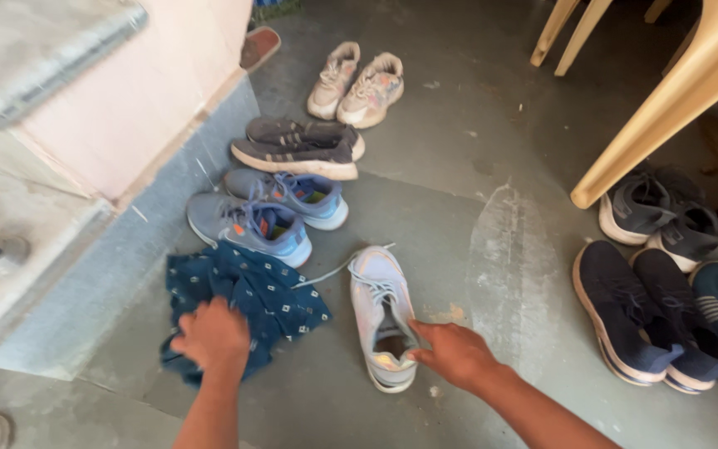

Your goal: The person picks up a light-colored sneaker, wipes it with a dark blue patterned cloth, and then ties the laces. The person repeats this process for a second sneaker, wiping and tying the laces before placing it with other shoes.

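Observation:
A single white sneaker lies on the grey floor, toe pointing away from me, one lace trailing left. My right hand touches its heel and collar, fingers curled at the opening. A dark blue patterned cloth is spread on the floor to the left of the sneaker. My left hand rests on top of that cloth, fingers closed over its near part.
Along the wall stand a blue-grey pair, a dark grey pair and a pale pink pair. Navy sneakers and a grey pair sit right, under a beige plastic chair leg. A concrete step rises left.

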